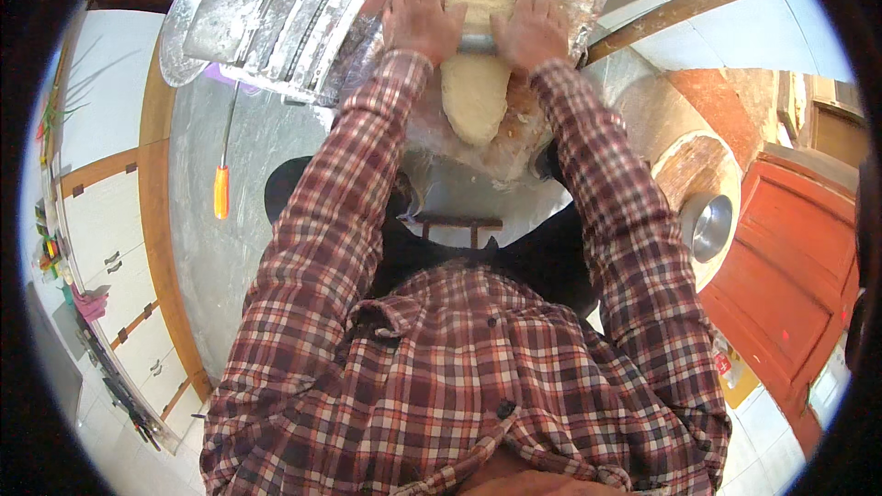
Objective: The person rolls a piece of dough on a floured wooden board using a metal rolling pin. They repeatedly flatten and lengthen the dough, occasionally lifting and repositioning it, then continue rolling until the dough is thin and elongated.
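Observation:
A long strip of pale dough (475,96) lies lengthwise on a floured wooden board (441,127), its rounded end towards me. Across the dough sits a rolling pin (477,43), of which only a short grey middle part shows between my hands. My left hand (424,22) lies at the pin's left side with its fingers spread forward. At the right side, my right hand (532,29) rests in the same way. Both hands are slightly blurred, and the pin's ends are hidden. Whether either palm presses on the pin cannot be made out.
A flour-covered metal machine with rollers (282,21) stands left of the board. An orange-handled screwdriver (221,191) is below it. At the right, a metal bowl (712,227) sits on a round wooden board (696,151), beside a red wooden panel (792,255). A low wooden frame (462,222) shows between the knees.

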